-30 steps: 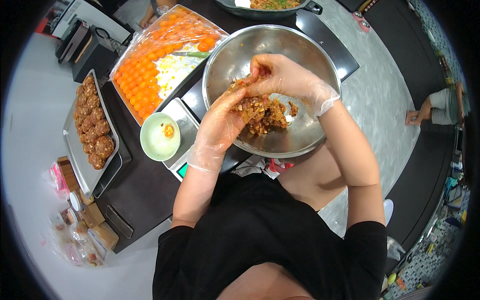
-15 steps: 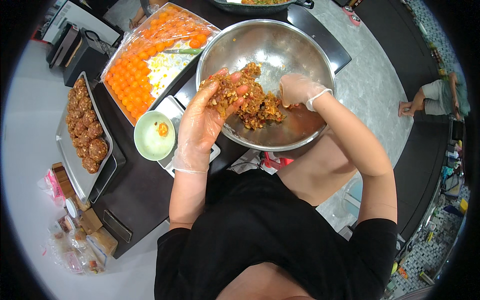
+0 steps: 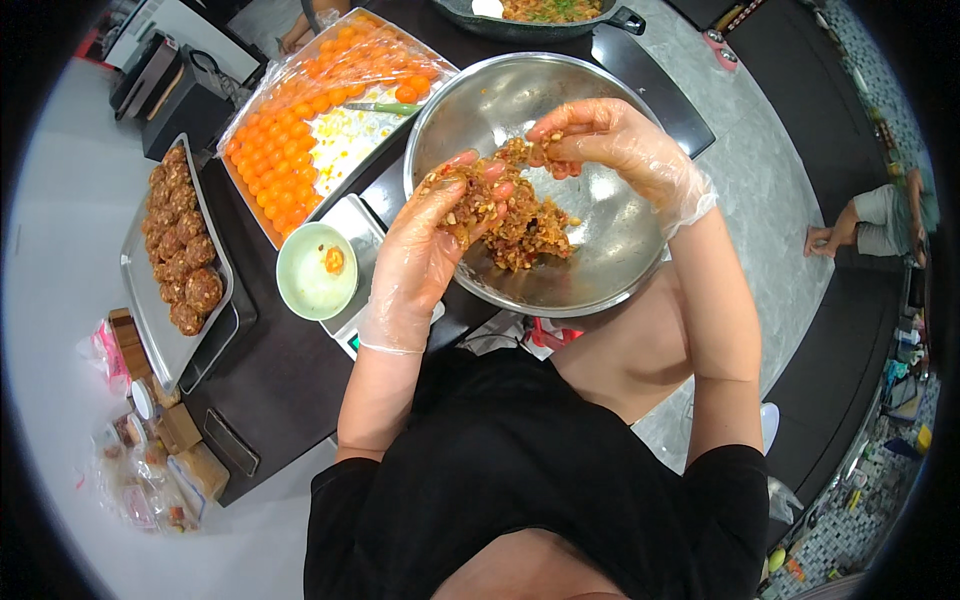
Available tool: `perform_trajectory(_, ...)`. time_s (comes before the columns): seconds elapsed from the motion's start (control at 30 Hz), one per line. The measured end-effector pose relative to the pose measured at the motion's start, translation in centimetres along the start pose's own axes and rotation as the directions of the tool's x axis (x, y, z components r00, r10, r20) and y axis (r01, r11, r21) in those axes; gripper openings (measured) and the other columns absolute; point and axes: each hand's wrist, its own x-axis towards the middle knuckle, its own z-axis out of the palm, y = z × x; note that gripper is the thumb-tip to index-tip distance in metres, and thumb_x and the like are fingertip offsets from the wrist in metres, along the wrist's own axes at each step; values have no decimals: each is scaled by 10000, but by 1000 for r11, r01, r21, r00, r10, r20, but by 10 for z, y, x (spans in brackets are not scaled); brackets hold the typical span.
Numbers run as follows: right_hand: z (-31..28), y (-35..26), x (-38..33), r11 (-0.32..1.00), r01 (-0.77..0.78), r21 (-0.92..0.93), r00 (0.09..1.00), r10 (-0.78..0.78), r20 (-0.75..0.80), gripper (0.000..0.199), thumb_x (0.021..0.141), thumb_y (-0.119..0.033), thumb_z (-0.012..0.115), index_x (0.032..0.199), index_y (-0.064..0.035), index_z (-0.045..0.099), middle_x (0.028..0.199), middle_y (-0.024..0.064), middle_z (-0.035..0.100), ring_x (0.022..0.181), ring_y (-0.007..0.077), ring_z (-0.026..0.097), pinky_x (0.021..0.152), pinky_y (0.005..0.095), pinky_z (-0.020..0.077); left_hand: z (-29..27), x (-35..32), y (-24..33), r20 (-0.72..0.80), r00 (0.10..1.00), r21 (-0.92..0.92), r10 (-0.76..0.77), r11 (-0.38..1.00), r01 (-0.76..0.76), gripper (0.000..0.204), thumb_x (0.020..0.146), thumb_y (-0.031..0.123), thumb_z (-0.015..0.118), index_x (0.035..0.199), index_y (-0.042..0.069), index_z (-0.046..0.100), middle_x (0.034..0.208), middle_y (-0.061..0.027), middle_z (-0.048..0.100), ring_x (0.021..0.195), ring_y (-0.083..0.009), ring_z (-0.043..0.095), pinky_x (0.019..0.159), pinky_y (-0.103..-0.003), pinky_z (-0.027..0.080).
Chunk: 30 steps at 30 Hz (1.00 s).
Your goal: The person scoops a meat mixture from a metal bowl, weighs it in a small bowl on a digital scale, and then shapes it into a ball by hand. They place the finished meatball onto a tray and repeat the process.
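My left hand (image 3: pixel 420 245), in a clear plastic glove, cups a clump of sticky chopped-nut mixture (image 3: pixel 466 203) over the left side of a large steel bowl (image 3: pixel 615 240). Its fingers curl round the clump. Above the bowl's right side is my gloved right hand (image 3: pixel 622 150), fingers bent together with small bits of mixture at the tips. More of the mixture (image 3: pixel 530 240) lies in the bowl below both hands. Just left of my left wrist, a pale green bowl (image 3: pixel 300 292) holds one orange egg yolk (image 3: pixel 333 260) and stands on a white scale (image 3: pixel 362 228).
A film-covered tray of orange yolks (image 3: pixel 262 175) with a green-handled knife (image 3: pixel 385 107) lies far left. Brown mixture balls (image 3: pixel 182 235) fill a metal tray (image 3: pixel 148 300) at left. A phone (image 3: pixel 230 442) is nearer. A black pan (image 3: pixel 545 30) stands behind the bowl; another person (image 3: pixel 870 205) is at right.
My right hand has risen from inside the bowl, its fingers now turned toward the clump in my left hand. The left hand still holds its clump. The whole view has shifted slightly.
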Motion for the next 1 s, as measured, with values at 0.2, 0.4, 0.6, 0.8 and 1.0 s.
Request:
perform_trajectory(0.2, 7, -5, 1, 1000, 18, 10, 999, -17, -31, 198, 830, -142, 719, 992, -36, 677, 882, 30, 683, 760, 98, 602, 704, 234, 462, -1, 1, 0, -7, 1000, -54, -16, 998, 16, 416, 993, 182, 465, 1357, -18, 430, 1309, -225, 540, 1198, -325, 554, 1033, -436, 438)
perform_trajectory(0.4, 34, 0, 9, 973, 146, -179, 983, -163, -84, 200, 762, -152, 774, 864, -18, 667, 766, 52, 661, 681, 141, 623, 638, 290, 499, 8, 4, -5, -5, 1000, -152, -29, 988, 28, 423, 989, 239, 507, 1341, 8, 464, 1287, -169, 568, 1196, -279, 547, 1038, -433, 427)
perform_trajectory(0.6, 59, -12, 2, 764, 153, -627, 958, -271, -97, 217, 738, -42, 723, 919, 2, 610, 650, 0, 562, 638, 66, 534, 591, 246, 439, 20, 5, -12, -45, 999, 86, -7, 996, 11, 380, 968, 189, 572, 1299, 14, 510, 1210, -89, 596, 1122, -173, 576, 954, -354, 481)
perform_trajectory(0.8, 50, -15, -2, 882, 174, -437, 969, -233, -84, 199, 695, -77, 715, 871, -5, 656, 741, 104, 657, 693, 176, 644, 663, 292, 501, 11, 5, -11, -57, 998, 90, -15, 996, 20, 349, 968, 129, 548, 1295, 14, 517, 1220, -105, 594, 1099, -186, 596, 937, -343, 500)
perform_trajectory(1.0, 33, -21, -6, 976, 159, -146, 985, -168, -46, 140, 728, -24, 694, 851, 23, 649, 782, 63, 671, 738, 120, 640, 695, 263, 518, 12, 7, -14, -86, 992, 156, 88, 985, -74, 391, 949, 128, 542, 1316, 0, 499, 1273, -157, 572, 1141, -251, 588, 966, -420, 495)
